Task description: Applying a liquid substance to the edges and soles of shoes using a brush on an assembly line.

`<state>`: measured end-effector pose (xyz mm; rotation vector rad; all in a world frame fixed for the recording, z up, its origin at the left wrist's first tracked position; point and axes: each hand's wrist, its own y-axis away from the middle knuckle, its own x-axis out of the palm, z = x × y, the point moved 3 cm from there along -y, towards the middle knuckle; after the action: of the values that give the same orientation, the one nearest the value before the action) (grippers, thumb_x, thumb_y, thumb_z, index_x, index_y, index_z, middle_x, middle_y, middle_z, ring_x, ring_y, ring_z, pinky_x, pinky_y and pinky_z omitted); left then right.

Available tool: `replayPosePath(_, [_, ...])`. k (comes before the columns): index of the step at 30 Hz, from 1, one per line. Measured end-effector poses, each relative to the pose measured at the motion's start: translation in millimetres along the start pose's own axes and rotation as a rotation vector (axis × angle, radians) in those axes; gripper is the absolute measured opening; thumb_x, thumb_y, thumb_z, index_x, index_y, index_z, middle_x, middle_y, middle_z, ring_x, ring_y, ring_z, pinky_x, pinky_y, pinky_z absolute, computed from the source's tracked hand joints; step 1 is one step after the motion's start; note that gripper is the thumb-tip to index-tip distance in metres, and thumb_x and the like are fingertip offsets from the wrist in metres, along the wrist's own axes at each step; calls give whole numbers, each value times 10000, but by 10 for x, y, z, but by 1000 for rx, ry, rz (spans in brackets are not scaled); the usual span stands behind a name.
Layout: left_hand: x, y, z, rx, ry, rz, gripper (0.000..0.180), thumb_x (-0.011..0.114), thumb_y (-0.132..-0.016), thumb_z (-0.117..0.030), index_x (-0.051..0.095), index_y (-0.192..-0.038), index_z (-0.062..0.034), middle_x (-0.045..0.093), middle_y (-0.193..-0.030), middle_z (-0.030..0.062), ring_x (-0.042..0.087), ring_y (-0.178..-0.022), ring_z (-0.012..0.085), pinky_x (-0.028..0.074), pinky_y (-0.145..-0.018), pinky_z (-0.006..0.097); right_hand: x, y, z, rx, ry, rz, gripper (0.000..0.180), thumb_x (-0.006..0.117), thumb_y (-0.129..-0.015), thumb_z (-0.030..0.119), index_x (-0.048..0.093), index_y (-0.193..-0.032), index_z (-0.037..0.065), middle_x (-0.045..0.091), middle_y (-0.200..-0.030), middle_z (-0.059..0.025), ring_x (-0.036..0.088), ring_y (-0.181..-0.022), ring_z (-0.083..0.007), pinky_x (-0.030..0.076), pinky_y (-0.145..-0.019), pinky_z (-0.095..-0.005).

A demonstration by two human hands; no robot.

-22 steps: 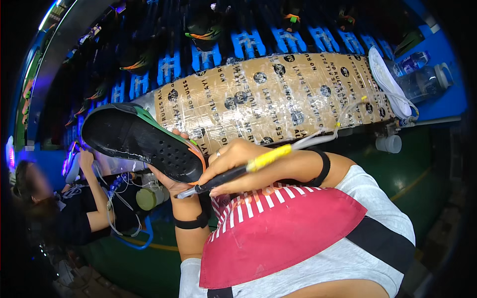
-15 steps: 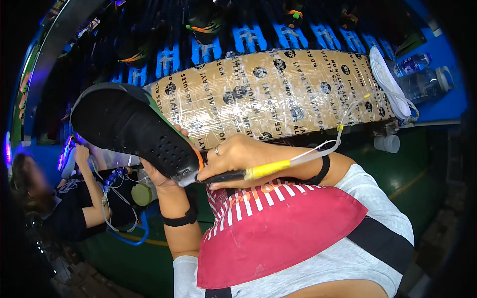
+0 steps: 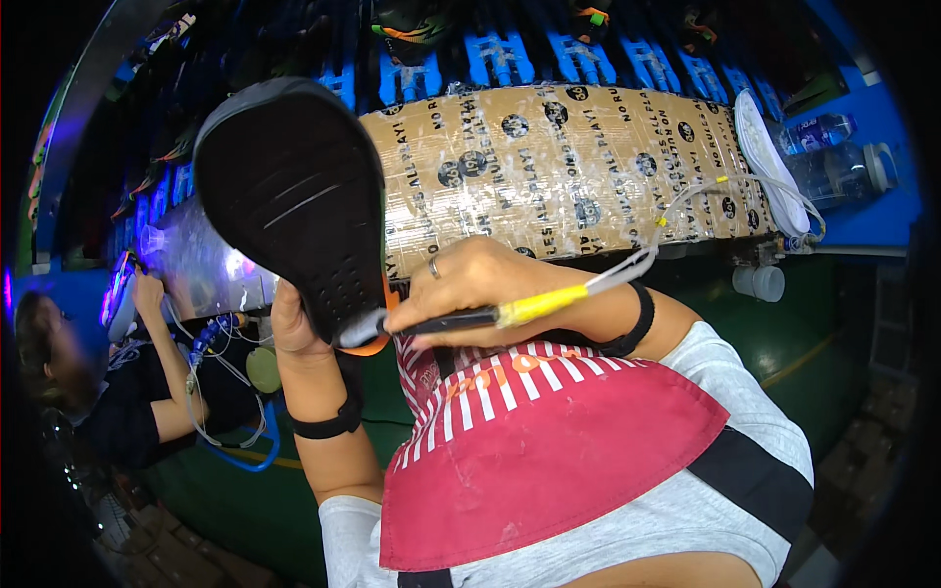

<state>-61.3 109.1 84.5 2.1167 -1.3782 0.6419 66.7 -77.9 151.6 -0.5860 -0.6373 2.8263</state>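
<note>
A large black shoe sole (image 3: 294,196) with a grey rim and an orange heel edge is tilted up before me, its inner face toward me. My left hand (image 3: 302,321) grips it by the narrow heel end, the fingers partly hidden behind it. In my right hand (image 3: 461,294), which wears a ring, is a black-handled brush (image 3: 446,322) with a yellow-wrapped end and a clear tube running from it. Its pale bristles lie against the heel, beside several small holes, and look blurred.
A cardboard-covered work surface (image 3: 529,186) lies ahead, under a row of blue holders (image 3: 500,61). At its right are a white insole-shaped piece (image 3: 769,162), a clear plastic jug (image 3: 833,176) and a hanging cup (image 3: 759,283). A co-worker (image 3: 118,382) sits at the left.
The sole has swung more upright, its toe rising and moving right. My left hand has turned with it, and the brush has shifted slightly to stay at the heel.
</note>
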Motion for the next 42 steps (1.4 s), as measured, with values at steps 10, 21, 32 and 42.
replayPosePath(10, [386, -92, -173, -129, -240, 124, 481, 472, -877, -226, 415, -1214, 112, 555, -1132, 182, 579, -993, 221, 459, -866, 309, -18, 35, -47, -58, -46, 94, 238, 696, -712, 146, 669, -947, 126, 622, -716, -90, 593, -637, -259, 468, -576, -335])
replayPosePath(21, [590, -133, -228, -385, -378, 147, 407, 440, -920, -177, 432, -1239, 76, 597, -1068, 137, 599, -912, 149, 479, -809, 260, -33, 58, -42, -107, 119, 54, 212, 692, -720, 124, 655, -927, 98, 569, -668, -70, 575, -623, -253, 453, -570, -337])
replayPosePath(32, [579, -124, -196, -465, -539, 90, 408, 447, -930, -204, 448, -1247, 54, 605, -1055, 115, 595, -893, 126, 477, -787, 241, 52, 78, -84, -106, 184, 94, 232, 707, -694, 125, 649, -916, 91, 579, -665, -66, 590, -626, -232, 471, -595, -347])
replayPosePath(42, [525, -142, -129, -437, -487, 20, 393, 430, -935, -219, 474, -1212, 56, 616, -1022, 133, 614, -862, 142, 501, -753, 245, 7, 132, -181, -70, 16, 119, 216, 694, -737, 136, 661, -945, 86, 575, -651, -87, 571, -600, -252, 444, -557, -339])
